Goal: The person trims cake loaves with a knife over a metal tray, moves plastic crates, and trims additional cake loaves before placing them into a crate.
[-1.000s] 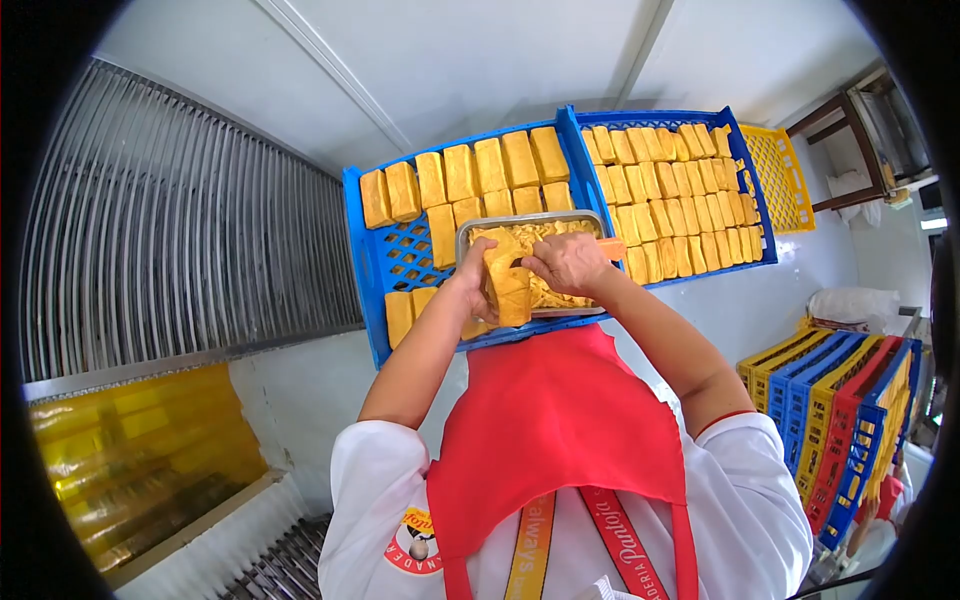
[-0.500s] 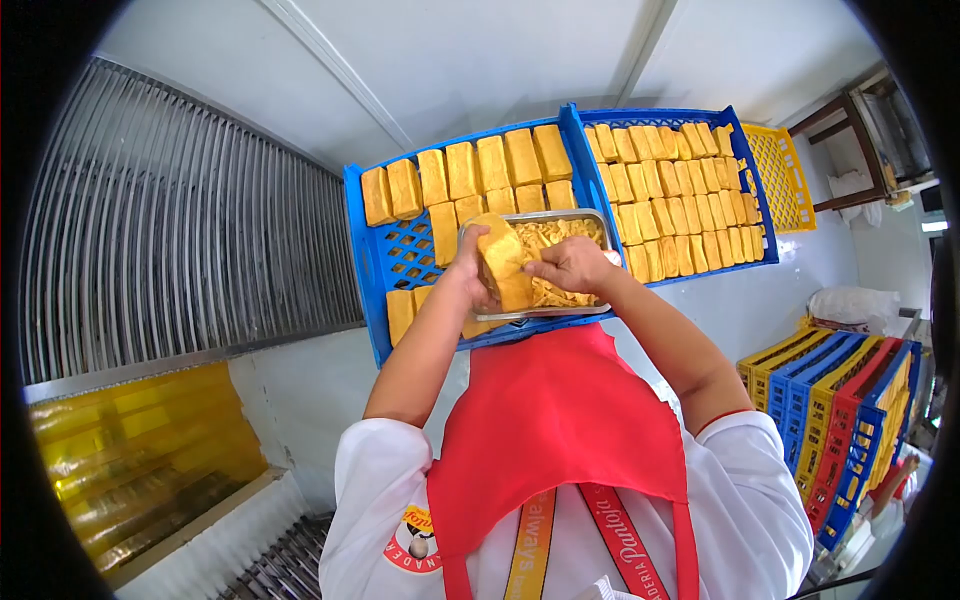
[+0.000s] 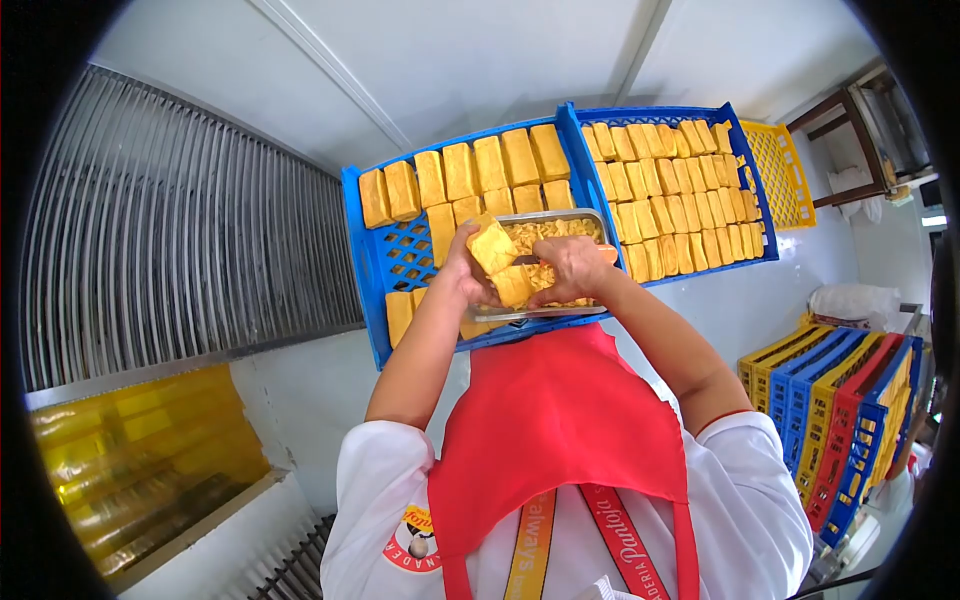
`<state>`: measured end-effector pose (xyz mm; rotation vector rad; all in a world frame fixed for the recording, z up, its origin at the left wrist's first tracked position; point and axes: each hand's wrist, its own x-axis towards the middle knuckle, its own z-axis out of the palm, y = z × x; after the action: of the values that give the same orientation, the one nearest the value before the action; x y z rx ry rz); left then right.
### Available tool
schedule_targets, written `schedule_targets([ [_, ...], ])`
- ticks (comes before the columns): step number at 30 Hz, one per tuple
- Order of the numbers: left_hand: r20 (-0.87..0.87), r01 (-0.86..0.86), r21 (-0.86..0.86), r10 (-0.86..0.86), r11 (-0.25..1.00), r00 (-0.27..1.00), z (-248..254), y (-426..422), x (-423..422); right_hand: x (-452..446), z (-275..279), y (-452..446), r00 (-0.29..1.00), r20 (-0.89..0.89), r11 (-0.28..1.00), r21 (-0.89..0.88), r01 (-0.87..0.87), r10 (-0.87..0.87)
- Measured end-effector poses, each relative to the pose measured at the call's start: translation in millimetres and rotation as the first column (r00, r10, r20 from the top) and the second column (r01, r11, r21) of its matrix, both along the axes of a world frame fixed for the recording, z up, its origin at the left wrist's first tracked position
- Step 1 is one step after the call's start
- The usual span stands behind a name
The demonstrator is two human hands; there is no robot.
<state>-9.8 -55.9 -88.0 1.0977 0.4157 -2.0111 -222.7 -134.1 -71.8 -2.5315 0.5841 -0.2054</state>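
My left hand (image 3: 468,270) is closed round a yellow bread loaf (image 3: 492,248), which shows a split or fold across its middle. My right hand (image 3: 572,268) is closed beside it on a tool with an orange handle (image 3: 607,254); a dark bit of the tool shows between the hand and the loaf. Both hands are over a metal tray (image 3: 550,314) of yellow shreds or scraps (image 3: 560,229). The tray rests on a blue crate (image 3: 365,262) holding rows of loaves (image 3: 458,172).
A second blue crate (image 3: 768,222) with many small loaves adjoins on the right, and a yellow crate (image 3: 780,170) lies beyond it. Stacked coloured crates (image 3: 835,400) stand at the lower right, near part of another person (image 3: 898,492). Metal racks (image 3: 180,230) line the left.
The loaf was whole-looking half a second ago and now shows a split across its middle, its upper part tilted. The orange handle shows again at my right hand.
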Motion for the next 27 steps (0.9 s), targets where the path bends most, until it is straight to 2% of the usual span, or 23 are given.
schedule_targets([
  [5, -0.024, 0.001, -0.019, -0.002, 1.000, 1.000, 5, -1, -3, -2, -12, 0, 0.994, -0.071, 0.997, 0.014, -0.077, 0.078],
  [8, 0.073, 0.002, -0.002, -0.002, 1.000, 0.997, 1, -2, -2, -3, -15, 3, 0.987, -0.140, 0.996, 0.019, -0.082, 0.084],
  [10, 0.064, -0.027, -0.002, 0.027, 1.000, 0.998, -2, -3, 0, -4, -15, 5, 1.000, -0.016, 0.999, -0.031, -0.025, 0.025],
  [11, 0.063, -0.028, -0.002, 0.028, 1.000, 0.998, -3, -3, -1, -4, -14, 5, 1.000, -0.016, 0.999, -0.031, -0.026, 0.025],
  [13, 0.050, -0.037, 0.012, 0.036, 0.999, 0.998, -1, -4, -5, -3, -8, 5, 0.998, 0.052, 0.989, -0.150, -0.012, 0.020],
  [17, 0.041, -0.025, 0.010, 0.025, 1.000, 0.999, 3, -6, -9, -5, -4, 5, 0.999, 0.024, 0.989, -0.148, -0.028, 0.032],
  [20, 0.071, -0.019, 0.006, 0.019, 1.000, 0.997, 5, -6, -10, -5, -5, 5, 0.999, -0.028, 0.996, -0.081, -0.030, 0.027],
  [22, 0.063, -0.038, 0.039, 0.036, 0.999, 0.997, 3, -7, -10, -3, 2, 5, 0.970, -0.238, 0.998, -0.023, -0.063, 0.056],
  [23, 0.063, -0.038, 0.039, 0.036, 0.999, 0.997, 3, -8, -9, -4, -1, 5, 0.970, -0.238, 0.998, -0.023, -0.063, 0.056],
  [25, 0.045, -0.038, 0.038, 0.036, 0.999, 0.998, 1, -9, -7, -5, -8, 7, 0.998, -0.037, 0.995, -0.084, -0.056, 0.053],
  [27, 0.049, -0.077, 0.029, 0.076, 0.997, 0.996, 2, -8, -7, -5, -10, 6, 0.994, -0.102, 0.996, -0.068, -0.052, 0.045],
])
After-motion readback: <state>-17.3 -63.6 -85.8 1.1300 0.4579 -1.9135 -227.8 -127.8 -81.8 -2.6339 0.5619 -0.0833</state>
